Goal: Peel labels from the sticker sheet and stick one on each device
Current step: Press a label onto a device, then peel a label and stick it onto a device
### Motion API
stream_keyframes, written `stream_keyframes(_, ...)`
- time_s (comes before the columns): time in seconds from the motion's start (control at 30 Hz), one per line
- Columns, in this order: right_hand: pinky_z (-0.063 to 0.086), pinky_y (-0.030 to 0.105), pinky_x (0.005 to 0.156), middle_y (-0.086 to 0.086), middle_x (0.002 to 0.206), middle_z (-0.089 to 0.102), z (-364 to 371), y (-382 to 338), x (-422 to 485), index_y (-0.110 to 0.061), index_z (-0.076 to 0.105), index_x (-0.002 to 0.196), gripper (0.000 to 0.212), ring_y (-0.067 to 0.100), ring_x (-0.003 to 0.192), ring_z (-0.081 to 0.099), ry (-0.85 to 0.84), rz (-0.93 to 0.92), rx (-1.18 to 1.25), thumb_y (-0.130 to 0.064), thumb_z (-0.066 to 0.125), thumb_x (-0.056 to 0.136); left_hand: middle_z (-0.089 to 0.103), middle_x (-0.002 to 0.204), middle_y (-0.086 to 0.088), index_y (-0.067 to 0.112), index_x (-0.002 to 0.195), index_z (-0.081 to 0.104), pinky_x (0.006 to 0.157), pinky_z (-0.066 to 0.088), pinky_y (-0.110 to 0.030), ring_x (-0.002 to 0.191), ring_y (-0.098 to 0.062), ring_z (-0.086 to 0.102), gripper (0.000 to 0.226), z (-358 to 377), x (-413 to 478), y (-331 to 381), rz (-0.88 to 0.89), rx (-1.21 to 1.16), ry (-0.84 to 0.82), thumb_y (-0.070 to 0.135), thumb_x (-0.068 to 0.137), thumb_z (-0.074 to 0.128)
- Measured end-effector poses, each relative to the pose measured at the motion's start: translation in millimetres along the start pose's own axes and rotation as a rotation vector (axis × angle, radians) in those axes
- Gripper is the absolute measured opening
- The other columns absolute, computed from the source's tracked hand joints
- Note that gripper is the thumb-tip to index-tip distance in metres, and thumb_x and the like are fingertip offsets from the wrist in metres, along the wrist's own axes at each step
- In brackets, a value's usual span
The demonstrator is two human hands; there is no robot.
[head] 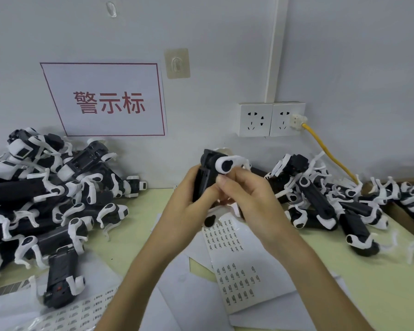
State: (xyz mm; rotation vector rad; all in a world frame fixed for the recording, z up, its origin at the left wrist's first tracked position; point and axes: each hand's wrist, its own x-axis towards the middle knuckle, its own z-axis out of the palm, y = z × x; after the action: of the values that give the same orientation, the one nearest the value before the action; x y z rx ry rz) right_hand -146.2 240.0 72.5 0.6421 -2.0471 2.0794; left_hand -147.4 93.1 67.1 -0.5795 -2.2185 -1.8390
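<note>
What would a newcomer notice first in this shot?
Centre frame, the left hand grips a black-and-white device while the right hand pinches at its side. A left heap and a right heap of the same devices flank it, and a sticker sheet lies on the table just below the hands. On the wall behind, a red-bordered sign stands out.

A white paper sign (105, 99) with a red border and red Chinese characters is stuck to the pale grey wall (356, 68); just right of its top corner sits a clear square adhesive hook (177, 63); a white plastic cable duct (274, 48) runs down to two white wall sockets (256, 119) side by side; a white plug (298, 120) with a yellow cable (328, 151) sits in the right one; below lies a pale yellow-green tabletop (380, 283).
</note>
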Motion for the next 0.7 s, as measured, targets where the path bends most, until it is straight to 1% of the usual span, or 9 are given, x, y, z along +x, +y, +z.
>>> stream_keyframes(0.03, 0.049, 0.030, 0.073, 0.002, 0.077, 0.064, -3, -2, 0, -0.004, 0.064, 0.087, 0.030, 0.018, 0.075, 0.058, -0.045, -0.004, -0.066, -0.033, 0.060, 0.093, 0.067, 0.080, 0.014, 0.039, 0.096, 0.062, 0.056, 0.045, -0.010, 0.070, 0.003, 0.062, 0.004, -4, 1, 2, -0.038, -0.009, 0.008, 0.041, 0.095, 0.059)
stream_keyframes(0.1, 0.048, 0.022, 0.077, -0.007, 0.081, 0.069, -12, -7, 0, -0.018, 0.069, 0.087, 0.019, 0.011, 0.079, 0.062, -0.154, 0.002, -0.204, -0.034, 0.059, 0.092, 0.067, 0.078, 0.009, 0.043, 0.085, 0.062, 0.049, 0.042, -0.009, 0.068, 0.000, 0.062, 0.013, -9, 2, 2, -0.100, -0.003, 0.024, 0.048, 0.097, 0.062)
stream_keyframes(0.17, 0.048, 0.019, 0.077, -0.004, 0.086, 0.071, -23, -12, 0, -0.020, 0.070, 0.090, 0.014, 0.010, 0.081, 0.066, -0.268, 0.041, -0.299, -0.027, 0.060, 0.096, 0.066, 0.074, 0.006, 0.044, 0.078, 0.061, 0.043, 0.038, -0.011, 0.063, -0.007, 0.060, 0.020, -13, 2, 2, -0.155, 0.012, 0.048, 0.059, 0.091, 0.061)
stream_keyframes(0.3, 0.052, 0.031, 0.070, 0.001, 0.076, 0.069, -44, -17, -2, -0.018, 0.072, 0.085, 0.018, 0.017, 0.067, 0.062, -0.252, 0.068, -0.305, -0.020, 0.061, 0.098, 0.059, 0.068, 0.003, 0.033, 0.072, 0.058, 0.043, 0.032, -0.018, 0.060, -0.018, 0.056, 0.034, -15, 3, -2, -0.196, 0.046, 0.030, 0.062, 0.088, 0.064)
stream_keyframes(0.37, 0.048, 0.028, 0.064, -0.007, 0.067, 0.062, -50, -18, -1, -0.022, 0.073, 0.084, 0.014, 0.015, 0.061, 0.055, -0.095, -0.040, -0.285, -0.028, 0.062, 0.092, 0.059, 0.067, -0.004, 0.022, 0.077, 0.059, 0.042, 0.032, -0.018, 0.053, -0.015, 0.052, 0.037, -17, 3, -2, -0.200, 0.092, -0.055, 0.057, 0.088, 0.066)
stream_keyframes(0.43, 0.051, 0.027, 0.072, -0.014, 0.083, 0.063, -55, -18, 0, -0.030, 0.074, 0.099, 0.015, 0.011, 0.075, 0.059, -0.041, -0.100, -0.298, -0.034, 0.067, 0.087, 0.068, 0.068, -0.005, 0.021, 0.084, 0.064, 0.041, 0.037, -0.017, 0.050, -0.010, 0.057, 0.030, -20, 1, -1, -0.203, 0.182, -0.174, 0.050, 0.089, 0.070)
stream_keyframes(0.53, 0.052, 0.030, 0.095, -0.022, 0.125, 0.062, -59, -10, -1, -0.049, 0.065, 0.122, 0.039, -0.002, 0.116, 0.059, -0.312, 0.032, -0.477, -0.046, 0.071, 0.083, 0.077, 0.088, 0.005, 0.042, 0.106, 0.064, 0.050, 0.047, -0.026, 0.074, -0.013, 0.076, 0.036, -21, -1, -4, -0.304, 0.228, -0.362, 0.061, 0.077, 0.073)
stream_keyframes(0.63, 0.052, 0.044, 0.102, -0.012, 0.120, 0.070, -65, 3, -1, -0.038, 0.072, 0.119, 0.025, 0.012, 0.115, 0.064, -0.448, 0.187, -0.473, -0.035, 0.071, 0.094, 0.076, 0.103, 0.011, 0.050, 0.124, 0.050, 0.058, 0.053, -0.036, 0.084, -0.025, 0.078, 0.065, -22, -2, -9, -0.417, 0.186, -0.388, 0.073, 0.067, 0.072)
stream_keyframes(0.7, 0.053, 0.036, 0.099, -0.001, 0.113, 0.073, -69, 10, -1, -0.028, 0.074, 0.117, 0.022, 0.024, 0.111, 0.066, -0.393, 0.247, -0.353, -0.030, 0.067, 0.096, 0.077, 0.108, 0.004, 0.043, 0.129, 0.052, 0.065, 0.060, -0.041, 0.087, -0.033, 0.077, 0.080, -26, -2, -13, -0.464, 0.032, -0.370, 0.081, 0.062, 0.072)
